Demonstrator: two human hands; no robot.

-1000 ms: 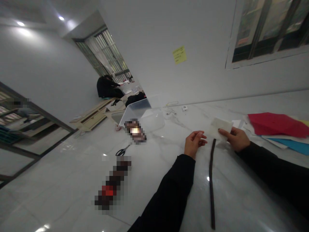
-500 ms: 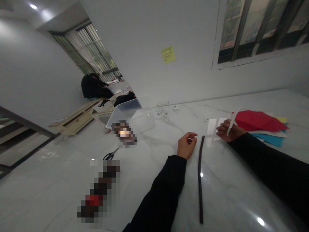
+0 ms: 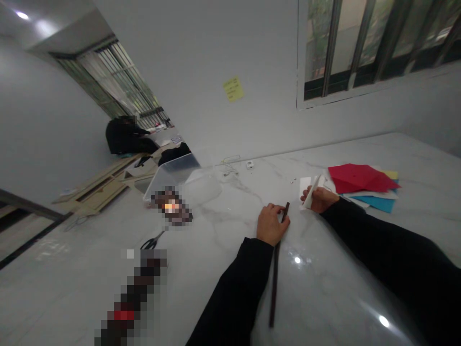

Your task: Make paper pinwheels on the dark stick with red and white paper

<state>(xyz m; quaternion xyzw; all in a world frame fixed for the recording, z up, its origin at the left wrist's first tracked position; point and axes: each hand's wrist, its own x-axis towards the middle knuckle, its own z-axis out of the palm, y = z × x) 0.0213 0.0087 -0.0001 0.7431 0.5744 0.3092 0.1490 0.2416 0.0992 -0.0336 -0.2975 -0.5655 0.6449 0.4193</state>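
My left hand closes around the upper end of a long, thin dark brown strip, which lies along the white marble table. My right hand pinches a narrow folded strip of white paper upright. Beneath that hand lies a flat white paper sheet. Just beyond it is a stack of coloured paper, with a red sheet on top and a blue sheet below.
Black-handled scissors and two pixelated objects lie left of my arms. A clear plastic box stands farther back. A seated person works beyond the table near a barred window.
My left hand has moved from beside the dark strip onto its upper end and closed around it. My right hand has turned the white paper strip, and the view has swung.
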